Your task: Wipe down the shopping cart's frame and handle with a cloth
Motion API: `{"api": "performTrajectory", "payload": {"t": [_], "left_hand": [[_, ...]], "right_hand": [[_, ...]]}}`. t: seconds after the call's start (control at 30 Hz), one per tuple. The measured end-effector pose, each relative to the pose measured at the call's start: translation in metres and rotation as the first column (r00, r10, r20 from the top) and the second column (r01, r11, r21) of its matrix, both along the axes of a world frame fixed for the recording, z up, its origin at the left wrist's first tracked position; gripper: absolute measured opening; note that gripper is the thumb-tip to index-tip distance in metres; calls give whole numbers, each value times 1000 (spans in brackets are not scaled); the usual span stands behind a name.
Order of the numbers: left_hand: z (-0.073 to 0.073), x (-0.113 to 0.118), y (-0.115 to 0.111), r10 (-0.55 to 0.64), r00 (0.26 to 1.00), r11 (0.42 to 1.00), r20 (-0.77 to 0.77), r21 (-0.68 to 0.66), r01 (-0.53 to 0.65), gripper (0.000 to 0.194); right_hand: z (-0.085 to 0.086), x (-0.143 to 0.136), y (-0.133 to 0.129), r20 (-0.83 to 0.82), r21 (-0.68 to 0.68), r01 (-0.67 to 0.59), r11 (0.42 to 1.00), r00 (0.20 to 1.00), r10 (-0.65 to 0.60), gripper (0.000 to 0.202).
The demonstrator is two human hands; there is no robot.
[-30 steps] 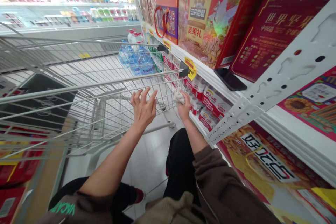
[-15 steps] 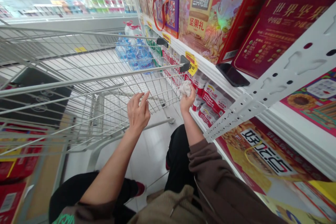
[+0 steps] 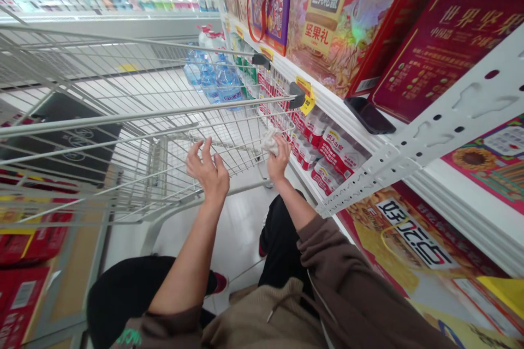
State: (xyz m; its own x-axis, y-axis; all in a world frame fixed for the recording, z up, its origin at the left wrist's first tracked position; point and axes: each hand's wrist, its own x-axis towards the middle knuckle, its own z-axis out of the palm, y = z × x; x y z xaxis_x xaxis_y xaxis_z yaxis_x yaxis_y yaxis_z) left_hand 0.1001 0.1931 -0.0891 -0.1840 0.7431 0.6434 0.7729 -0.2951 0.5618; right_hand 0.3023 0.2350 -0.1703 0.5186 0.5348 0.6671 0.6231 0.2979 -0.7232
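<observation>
A crumpled white cloth or tissue point(image 3: 270, 142) is gripped in the fingers of my right hand point(image 3: 279, 161), close to the front wires of a metal shopping cart point(image 3: 164, 120). My left hand point(image 3: 209, 172) is raised beside the cart's side, its fingers spread and slightly curled, holding nothing. Whether its fingertips touch the wires I cannot tell. Just right of my right hand, red-labelled packs of bottled water point(image 3: 333, 150) stand below the shelf edge. The cart's front corner has a dark plastic cap point(image 3: 297, 95) next to a yellow price tag point(image 3: 308, 99).
A black phone point(image 3: 370, 115) lies on the shelf edge before gift boxes point(image 3: 323, 22). A perforated white post point(image 3: 434, 120) juts toward me on the right. Large blue water bottles point(image 3: 223, 79) stand on the floor beyond the cart. Red boxes point(image 3: 33, 262) are at lower left.
My right hand has moved left with the white cloth, nearer the cart wires. My left hand has shifted slightly left and its fingers have spread. The view has shifted a little.
</observation>
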Motion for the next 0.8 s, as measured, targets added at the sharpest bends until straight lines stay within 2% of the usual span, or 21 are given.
{"api": "performTrajectory", "payload": {"t": [0.03, 0.1, 0.2, 0.27, 0.33, 0.43, 0.5, 0.53, 0.63, 0.73, 0.8], "left_hand": [[1, -1, 0, -14, 1000, 1000, 9, -7, 14, 48], [2, -3, 1, -44, 999, 999, 26, -20, 45, 49], [3, -6, 0, -92, 995, 994, 46, -60, 94, 50], [3, -7, 0, -115, 992, 989, 58, -86, 120, 50], [2, -9, 0, -122, 990, 987, 64, -99, 128, 50], [2, -11, 0, -132, 989, 986, 60, -99, 138, 50], [2, -15, 0, -163, 985, 982, 53, -87, 168, 49], [2, -17, 0, -180, 982, 980, 49, -76, 184, 49], [2, -25, -2, -154, 988, 988, 30, -12, 154, 45], [0, -33, -6, -11, 999, 998, 32, 59, 9, 41], [-1, -38, -9, 74, 996, 994, 56, 77, -78, 43]], "right_hand": [[0, -2, -1, 46, 12, -21, 1000, 999, 21, 55], [2, 0, -1, 62, 49, 20, 999, 998, -23, 55], [7, 4, 6, -41, 76, 156, 985, 987, -153, 56], [9, -5, 8, -94, 56, 184, 981, 980, -178, 56], [6, -22, 4, -77, 24, 146, 989, 987, -144, 55], [-1, -45, -6, 66, -24, -9, 1000, 998, 11, 55], [-3, -46, -9, 111, -33, -88, 996, 990, 91, 54], [-3, -41, -9, 95, -22, -91, 996, 991, 93, 53], [1, -12, -1, -45, 45, 47, 998, 998, -45, 51], [6, 15, 9, -160, 95, 256, 962, 958, -239, 49], [8, 19, 13, -184, 120, 338, 934, 932, -313, 49]]}}
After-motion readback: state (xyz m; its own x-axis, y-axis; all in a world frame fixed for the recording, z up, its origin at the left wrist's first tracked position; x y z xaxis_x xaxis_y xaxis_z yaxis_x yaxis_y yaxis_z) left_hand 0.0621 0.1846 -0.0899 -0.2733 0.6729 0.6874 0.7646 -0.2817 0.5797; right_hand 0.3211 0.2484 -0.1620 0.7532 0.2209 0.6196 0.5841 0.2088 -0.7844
